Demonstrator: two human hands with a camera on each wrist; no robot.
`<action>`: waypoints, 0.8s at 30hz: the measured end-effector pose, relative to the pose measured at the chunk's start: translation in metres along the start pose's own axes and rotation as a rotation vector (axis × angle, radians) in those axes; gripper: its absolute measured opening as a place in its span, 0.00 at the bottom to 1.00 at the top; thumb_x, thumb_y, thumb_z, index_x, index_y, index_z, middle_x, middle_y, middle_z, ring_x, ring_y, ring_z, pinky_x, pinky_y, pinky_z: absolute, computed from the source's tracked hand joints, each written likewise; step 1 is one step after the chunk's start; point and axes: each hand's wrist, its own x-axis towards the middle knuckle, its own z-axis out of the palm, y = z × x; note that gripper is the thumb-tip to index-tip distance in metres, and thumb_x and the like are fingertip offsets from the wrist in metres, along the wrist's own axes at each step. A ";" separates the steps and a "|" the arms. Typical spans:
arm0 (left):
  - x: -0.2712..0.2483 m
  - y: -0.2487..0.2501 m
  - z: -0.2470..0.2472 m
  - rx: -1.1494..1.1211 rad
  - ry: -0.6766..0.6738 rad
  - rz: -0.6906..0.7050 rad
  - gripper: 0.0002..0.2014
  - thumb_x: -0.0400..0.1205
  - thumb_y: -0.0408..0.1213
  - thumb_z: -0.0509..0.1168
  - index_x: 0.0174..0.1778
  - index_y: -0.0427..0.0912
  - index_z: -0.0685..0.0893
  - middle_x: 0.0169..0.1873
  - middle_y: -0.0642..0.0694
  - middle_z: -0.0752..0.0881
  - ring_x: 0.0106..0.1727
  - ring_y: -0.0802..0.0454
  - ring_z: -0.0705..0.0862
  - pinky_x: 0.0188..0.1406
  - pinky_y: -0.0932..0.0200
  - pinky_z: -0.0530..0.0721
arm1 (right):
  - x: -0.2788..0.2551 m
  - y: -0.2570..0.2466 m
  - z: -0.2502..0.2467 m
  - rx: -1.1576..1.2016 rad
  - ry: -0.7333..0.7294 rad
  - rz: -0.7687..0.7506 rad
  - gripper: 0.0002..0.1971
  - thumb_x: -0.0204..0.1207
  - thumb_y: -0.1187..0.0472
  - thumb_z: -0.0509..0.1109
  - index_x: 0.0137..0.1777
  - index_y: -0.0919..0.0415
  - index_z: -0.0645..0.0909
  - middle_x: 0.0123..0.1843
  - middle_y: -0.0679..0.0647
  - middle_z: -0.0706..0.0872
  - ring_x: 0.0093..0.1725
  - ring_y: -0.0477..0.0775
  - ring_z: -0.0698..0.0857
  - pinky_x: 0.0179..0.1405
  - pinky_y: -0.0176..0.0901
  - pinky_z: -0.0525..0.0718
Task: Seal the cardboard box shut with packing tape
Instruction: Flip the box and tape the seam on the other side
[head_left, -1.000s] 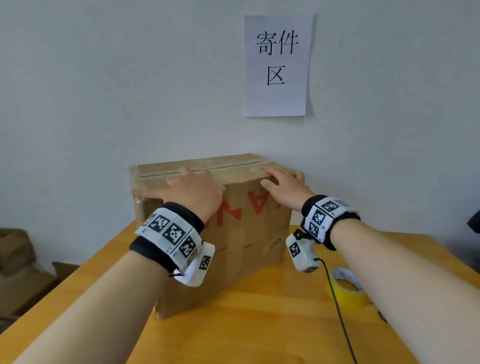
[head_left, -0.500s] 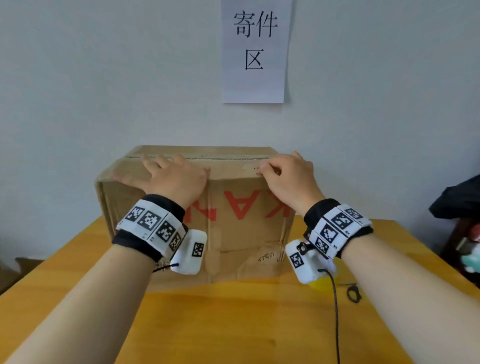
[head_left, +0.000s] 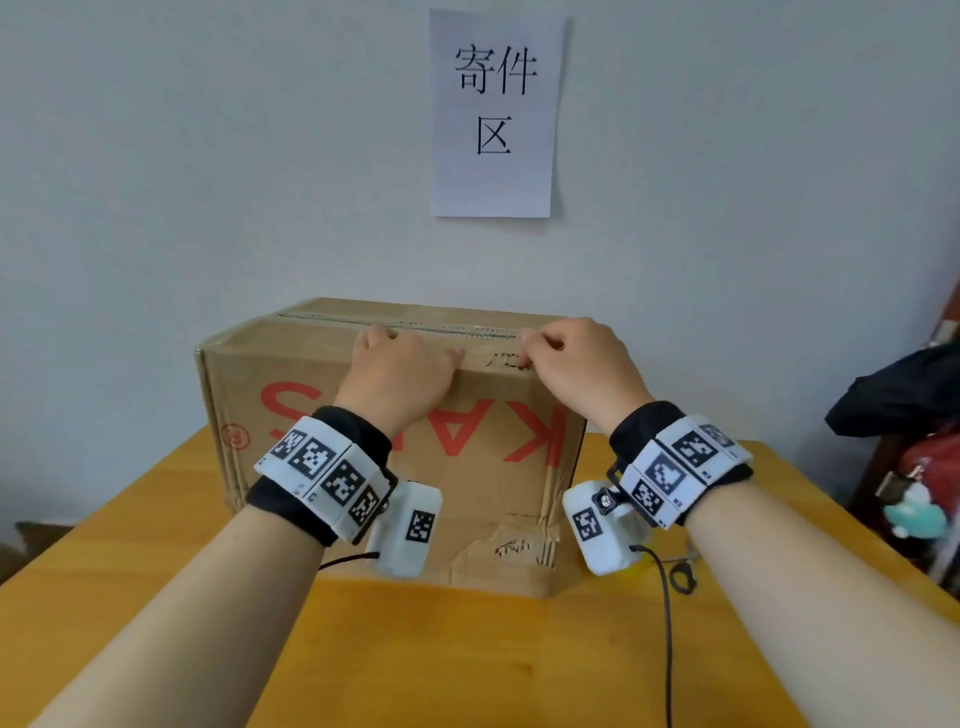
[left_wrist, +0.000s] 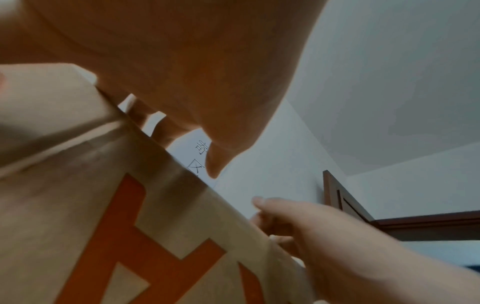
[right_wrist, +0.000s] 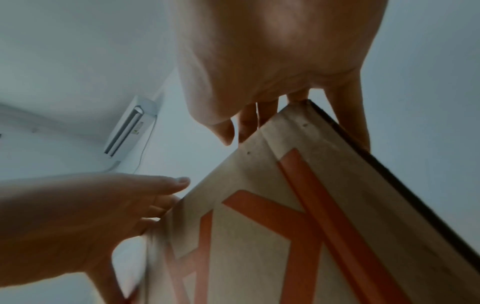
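The cardboard box (head_left: 488, 499) with red letters stands on the wooden table (head_left: 467, 665), flaps down, its long side facing me. My left hand (head_left: 400, 364) lies on the middle of the top front edge, fingers over the top and thumb stretched right. My right hand (head_left: 566, 358) sits at the top right corner with fingers curled over the edge. In the right wrist view my right hand (right_wrist: 272, 51) reaches over the box (right_wrist: 259, 246) and its little finger runs down the right side. A yellow tape roll (head_left: 640, 565) peeks out behind my right wrist camera.
The box stands close to a white wall with a paper sign (head_left: 493, 114). A dark bag (head_left: 904, 395) and coloured items lie off the table's right edge. A black cable loop (head_left: 683, 577) lies beside the tape roll.
The box has been turned so its long printed side faces me squarely. My left hand has slid from the box's left part to the middle of the top edge.
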 end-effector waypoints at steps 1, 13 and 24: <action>0.001 -0.002 0.000 -0.013 0.002 -0.007 0.29 0.84 0.62 0.57 0.65 0.39 0.82 0.71 0.35 0.74 0.72 0.35 0.72 0.69 0.43 0.72 | -0.003 -0.005 -0.002 -0.037 0.018 0.010 0.24 0.84 0.42 0.60 0.37 0.56 0.89 0.28 0.49 0.85 0.29 0.54 0.83 0.36 0.46 0.84; -0.033 0.001 -0.030 -0.443 -0.212 0.356 0.07 0.81 0.46 0.67 0.52 0.60 0.89 0.47 0.61 0.89 0.50 0.67 0.84 0.50 0.68 0.78 | -0.022 -0.065 -0.008 0.607 -0.124 0.035 0.28 0.86 0.48 0.62 0.25 0.62 0.81 0.26 0.48 0.87 0.31 0.47 0.87 0.37 0.43 0.90; -0.028 -0.021 -0.026 -0.290 -0.189 0.392 0.20 0.76 0.44 0.77 0.64 0.56 0.88 0.62 0.66 0.85 0.64 0.71 0.78 0.57 0.79 0.68 | 0.001 0.000 0.006 -0.199 -0.130 0.047 0.19 0.87 0.44 0.54 0.49 0.42 0.88 0.45 0.37 0.89 0.54 0.45 0.81 0.78 0.66 0.64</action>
